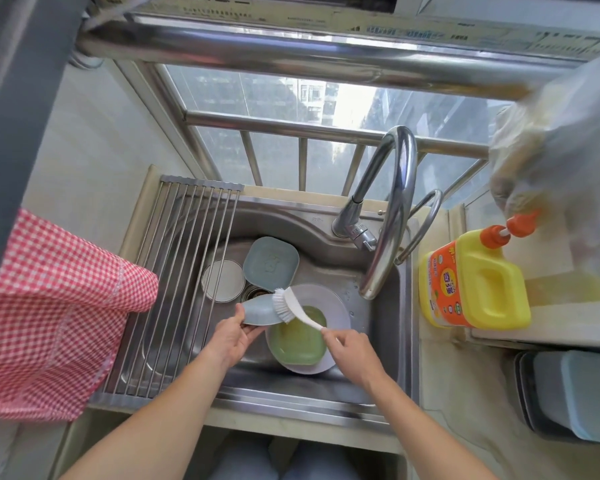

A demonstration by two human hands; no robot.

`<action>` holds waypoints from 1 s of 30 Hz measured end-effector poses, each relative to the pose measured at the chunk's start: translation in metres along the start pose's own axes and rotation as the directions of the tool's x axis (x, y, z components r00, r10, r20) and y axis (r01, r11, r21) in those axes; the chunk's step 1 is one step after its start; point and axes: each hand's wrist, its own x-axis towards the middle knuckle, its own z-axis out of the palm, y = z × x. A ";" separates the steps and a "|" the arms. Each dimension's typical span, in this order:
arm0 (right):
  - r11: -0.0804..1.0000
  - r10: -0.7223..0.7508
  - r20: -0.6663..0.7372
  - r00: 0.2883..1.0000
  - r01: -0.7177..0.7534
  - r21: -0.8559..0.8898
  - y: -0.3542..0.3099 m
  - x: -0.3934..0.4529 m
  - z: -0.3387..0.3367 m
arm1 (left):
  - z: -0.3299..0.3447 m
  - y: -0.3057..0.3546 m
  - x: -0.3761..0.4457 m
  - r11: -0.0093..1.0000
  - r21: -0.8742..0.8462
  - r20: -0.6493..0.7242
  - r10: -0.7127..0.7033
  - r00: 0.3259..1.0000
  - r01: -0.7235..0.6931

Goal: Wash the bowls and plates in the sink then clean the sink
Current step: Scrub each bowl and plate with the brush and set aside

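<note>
- Washing step: blue plate gripped in left hand, scrubbed with brush held by right hand.
- Next: rinse needed, probably.

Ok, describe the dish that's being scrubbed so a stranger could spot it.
Look in the steel sink, left of the green bowl. The left hand holds a pale blue dish tilted, the white brush on it; the other blue dish lies untouched behind.

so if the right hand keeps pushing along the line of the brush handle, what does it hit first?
Most likely the blue dish that the left hand holds: the right hand grips the brush, whose handle points up-left, bristles already at that dish. The green bowl lies below that line, though depth is unclear.
</note>
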 end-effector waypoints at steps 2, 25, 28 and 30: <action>0.991 0.114 -0.058 0.992 -0.118 -0.063 0.002 0.007 -0.001 | 0.002 0.002 0.005 0.997 0.080 -0.002 0.019 1.000 -0.019; 0.949 0.208 -0.019 0.978 -0.207 -0.238 0.045 0.030 0.034 | 0.059 -0.004 0.071 -0.446 0.816 0.519 0.283 0.807 -0.368; 0.949 0.212 -0.014 0.977 -0.209 -0.235 0.051 0.030 0.036 | 0.066 0.000 0.078 -0.312 0.892 0.439 0.436 0.785 -0.326; 0.946 0.216 -0.017 0.976 -0.213 -0.244 0.052 0.031 0.036 | 0.068 0.002 0.087 -0.232 0.929 0.369 0.507 0.779 -0.289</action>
